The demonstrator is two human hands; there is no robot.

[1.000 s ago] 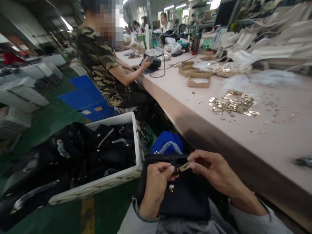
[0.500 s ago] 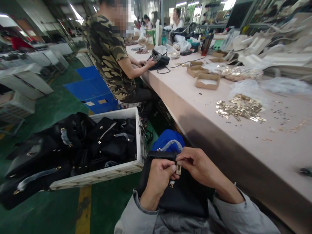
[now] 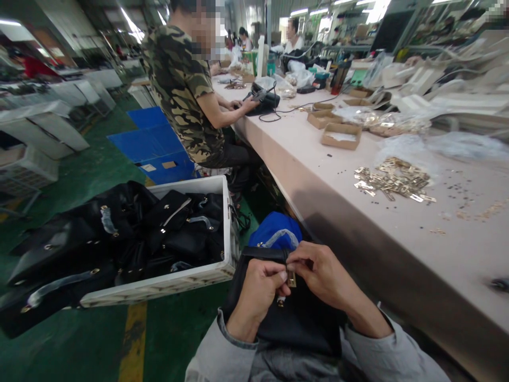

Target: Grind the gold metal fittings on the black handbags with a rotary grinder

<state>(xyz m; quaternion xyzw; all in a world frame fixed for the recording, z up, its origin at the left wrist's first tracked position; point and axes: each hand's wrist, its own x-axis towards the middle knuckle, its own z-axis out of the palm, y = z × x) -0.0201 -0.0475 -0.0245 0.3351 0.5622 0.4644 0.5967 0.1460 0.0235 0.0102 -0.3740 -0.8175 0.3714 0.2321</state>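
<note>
A black handbag rests on my lap, below the table edge. My left hand grips the bag's top strap at its middle. My right hand pinches a small gold metal plate upright against that strap, fingertips touching those of my left hand. A small gold fitting shows on the bag's front below my left thumb. Both my sleeves are grey.
A pile of gold metal plates lies on the long pale table at right. A white crate full of black bags stands on the green floor at left. A person in a camouflage shirt works further along the table. Cardboard trays sit beyond.
The gold plate turned from lying flat between my fingers to upright and went down against the bag's strap. My hands closed in together; the view shifted slightly.
</note>
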